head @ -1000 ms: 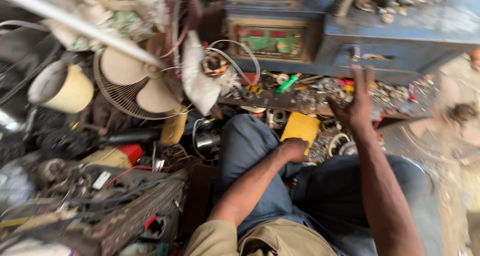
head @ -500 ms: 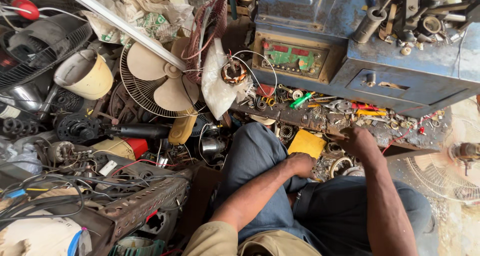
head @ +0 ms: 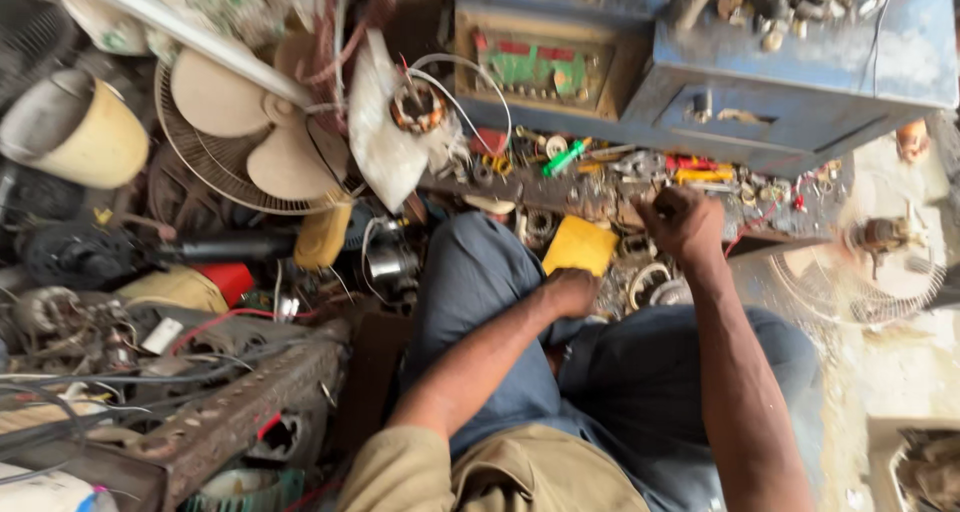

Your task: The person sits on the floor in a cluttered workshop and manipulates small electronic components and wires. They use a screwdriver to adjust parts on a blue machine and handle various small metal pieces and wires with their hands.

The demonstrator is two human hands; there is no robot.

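Resting beside a flat yellow block (head: 580, 245), left hand (head: 572, 292) curled; right hand (head: 683, 222) grip unclear.

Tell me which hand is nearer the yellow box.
Left. The left hand rests just below the yellow box, about touching it; the right hand is off to its right.

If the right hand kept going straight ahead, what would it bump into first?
Probably the red and yellow tools lying in the clutter just past the right hand, then the blue metal cabinet; depth is unclear.

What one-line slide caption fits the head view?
Seated among fan parts, left hand resting by a yellow block, right hand on the cluttered low bench.
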